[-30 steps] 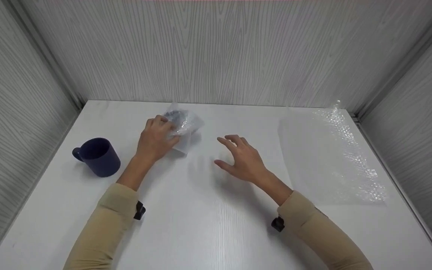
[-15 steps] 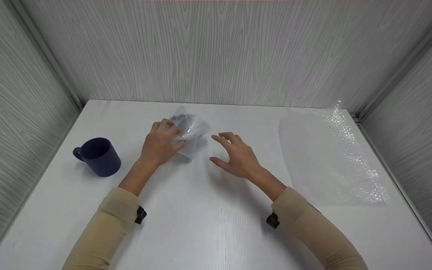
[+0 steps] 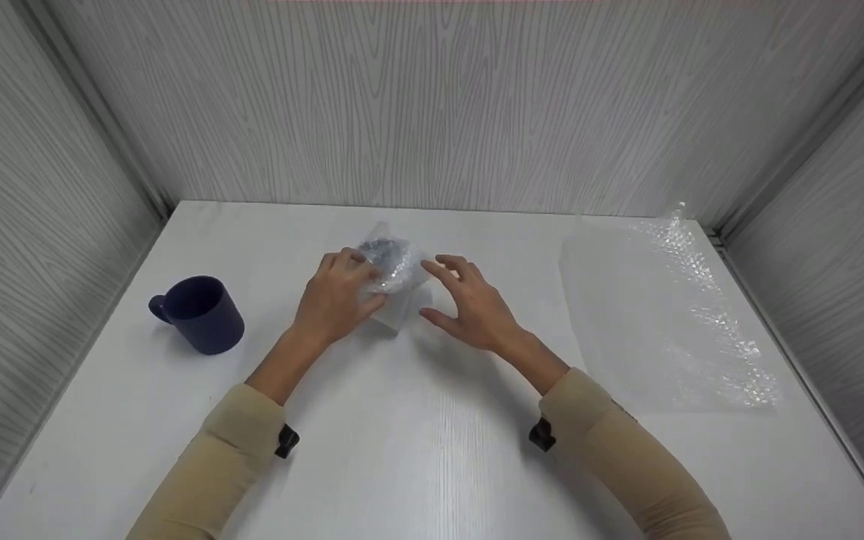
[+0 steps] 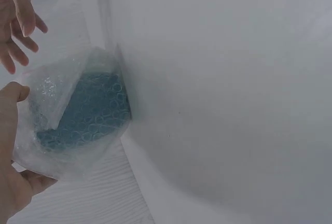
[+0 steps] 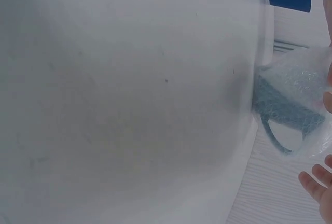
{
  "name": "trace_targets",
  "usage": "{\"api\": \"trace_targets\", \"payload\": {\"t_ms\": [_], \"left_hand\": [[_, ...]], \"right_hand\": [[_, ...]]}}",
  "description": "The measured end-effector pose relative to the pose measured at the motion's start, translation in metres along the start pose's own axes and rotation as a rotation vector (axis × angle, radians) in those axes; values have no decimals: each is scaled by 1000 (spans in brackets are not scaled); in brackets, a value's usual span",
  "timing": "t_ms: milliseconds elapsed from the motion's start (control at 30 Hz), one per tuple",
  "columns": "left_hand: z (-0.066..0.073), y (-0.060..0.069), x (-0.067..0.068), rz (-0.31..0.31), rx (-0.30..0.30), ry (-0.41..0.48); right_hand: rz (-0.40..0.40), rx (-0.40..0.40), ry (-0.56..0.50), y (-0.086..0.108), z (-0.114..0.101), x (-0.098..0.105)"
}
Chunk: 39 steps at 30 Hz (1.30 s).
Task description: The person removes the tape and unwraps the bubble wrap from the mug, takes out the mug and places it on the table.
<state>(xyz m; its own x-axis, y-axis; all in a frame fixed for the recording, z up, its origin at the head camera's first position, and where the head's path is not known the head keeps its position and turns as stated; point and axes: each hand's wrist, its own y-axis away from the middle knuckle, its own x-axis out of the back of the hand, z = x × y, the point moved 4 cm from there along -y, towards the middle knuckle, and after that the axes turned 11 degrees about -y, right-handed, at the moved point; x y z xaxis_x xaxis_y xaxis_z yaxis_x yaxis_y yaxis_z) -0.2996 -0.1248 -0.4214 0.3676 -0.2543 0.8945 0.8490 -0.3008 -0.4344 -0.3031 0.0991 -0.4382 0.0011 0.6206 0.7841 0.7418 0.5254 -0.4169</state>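
In the head view, my left hand grips a blue mug wrapped in bubble wrap from its left side, near the middle of the table. The left wrist view shows thumb and fingers on either side of the crumpled bubble wrap, with blue showing through. Through the plastic, the right wrist view reveals the handle of the wrapped mug. My right hand hovers at the right of the bundle, fingers spread and bent. A small gap separates it from the wrap in the wrist views.
A bare dark blue mug stands at the left of the white table, its handle pointing left. A flat sheet of bubble wrap lies along the right side. Grey wood-grain panels close off the back and both sides.
My left hand has brought the wrapped mug right and slightly toward me. The right hand has come a little left, closer to the bundle. The bare mug and flat sheet stay put.
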Motion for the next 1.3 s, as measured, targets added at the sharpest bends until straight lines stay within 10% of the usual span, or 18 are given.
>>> {"api": "trace_targets", "payload": {"t_ms": [1300], "left_hand": [[28,16,3,16,-101,41]], "right_hand": [[-100,32,-19,-4,-1,4]]}}
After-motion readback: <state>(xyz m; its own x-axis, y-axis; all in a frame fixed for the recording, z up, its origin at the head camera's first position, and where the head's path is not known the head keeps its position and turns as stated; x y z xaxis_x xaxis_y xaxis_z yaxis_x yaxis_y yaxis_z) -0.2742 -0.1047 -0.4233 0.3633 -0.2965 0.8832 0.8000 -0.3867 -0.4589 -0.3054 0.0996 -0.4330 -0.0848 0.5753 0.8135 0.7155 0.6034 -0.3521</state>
